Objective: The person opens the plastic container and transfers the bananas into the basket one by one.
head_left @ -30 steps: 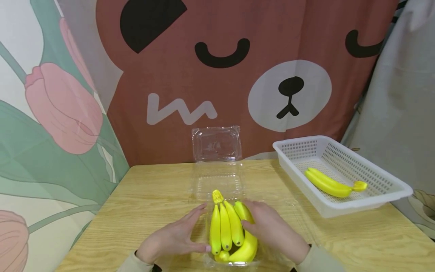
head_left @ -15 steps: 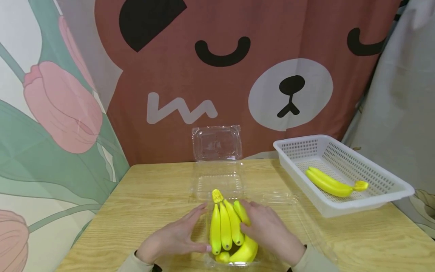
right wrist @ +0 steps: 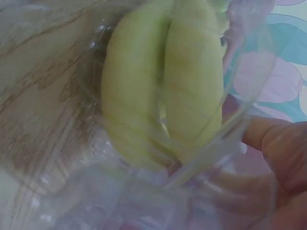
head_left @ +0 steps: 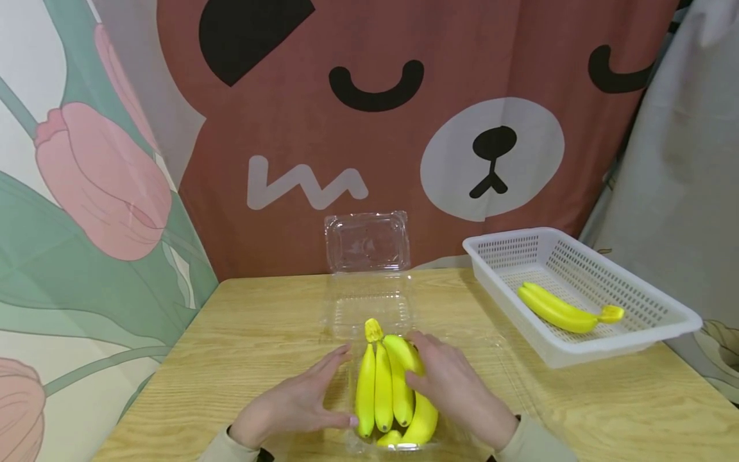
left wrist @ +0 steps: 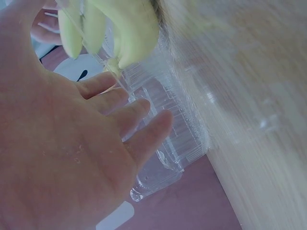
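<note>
A clear plastic clamshell box (head_left: 397,448) holds several yellow toy bananas (head_left: 383,391), their stem end standing above its far side. My left hand (head_left: 300,401) cups the box's left side, fingers extended and thumb at the near left corner. In the left wrist view, the fingers (left wrist: 153,136) of that hand lie along the clear wall. From the right, my right hand (head_left: 462,382) touches the bananas, thumb over the rightmost ones and fingertips at their far end. Through clear plastic, the right wrist view shows two plump bananas (right wrist: 194,81) beside that hand (right wrist: 288,153).
Beyond the bananas, another open clear clamshell (head_left: 372,308) has its lid (head_left: 367,244) raised. A transparent flap (head_left: 508,359) spreads over the table to the right. The white perforated basket (head_left: 577,356) at back right contains yellow bananas (head_left: 557,308). Printed cloth (head_left: 288,128) hangs behind.
The right thumb and fingers have shifted slightly left. The stem end of the bananas has moved a little right, and the rightmost bananas have shifted inward. The left hand stays in place.
</note>
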`<state>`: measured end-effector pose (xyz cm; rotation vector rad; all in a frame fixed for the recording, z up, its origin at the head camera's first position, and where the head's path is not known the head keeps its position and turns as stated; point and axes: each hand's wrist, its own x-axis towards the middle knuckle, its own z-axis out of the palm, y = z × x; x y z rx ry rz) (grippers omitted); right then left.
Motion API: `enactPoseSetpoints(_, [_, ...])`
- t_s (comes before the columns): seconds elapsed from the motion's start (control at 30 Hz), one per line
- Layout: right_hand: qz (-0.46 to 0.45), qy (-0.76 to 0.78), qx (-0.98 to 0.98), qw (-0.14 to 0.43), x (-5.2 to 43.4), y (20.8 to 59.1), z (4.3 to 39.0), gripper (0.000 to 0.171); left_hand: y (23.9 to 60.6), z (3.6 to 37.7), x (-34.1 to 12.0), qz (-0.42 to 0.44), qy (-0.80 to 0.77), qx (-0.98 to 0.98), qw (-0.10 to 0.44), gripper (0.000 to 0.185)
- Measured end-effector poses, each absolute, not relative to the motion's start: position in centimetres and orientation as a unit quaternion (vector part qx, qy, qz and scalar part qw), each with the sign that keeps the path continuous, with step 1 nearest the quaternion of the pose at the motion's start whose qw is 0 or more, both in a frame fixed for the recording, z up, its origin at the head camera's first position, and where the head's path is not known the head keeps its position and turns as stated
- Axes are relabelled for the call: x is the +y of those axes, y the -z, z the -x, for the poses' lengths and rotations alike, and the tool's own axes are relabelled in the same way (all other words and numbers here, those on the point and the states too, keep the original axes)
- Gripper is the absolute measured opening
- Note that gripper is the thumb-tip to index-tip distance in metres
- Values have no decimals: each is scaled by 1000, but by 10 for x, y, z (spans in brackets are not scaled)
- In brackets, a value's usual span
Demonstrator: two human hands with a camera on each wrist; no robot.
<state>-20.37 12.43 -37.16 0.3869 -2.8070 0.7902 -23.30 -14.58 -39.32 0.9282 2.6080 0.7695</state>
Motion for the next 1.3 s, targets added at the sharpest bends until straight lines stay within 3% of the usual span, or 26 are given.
enactPoseSetpoints(0.33, [-169, -272, -932, 168, 122, 365, 199, 52, 393, 233, -146, -319, -260, 902, 129, 104])
enactPoseSetpoints(1.3, [-214, -276, -903, 252, 135, 341, 192, 56, 391, 231, -144, -312, -251, 908, 125, 105])
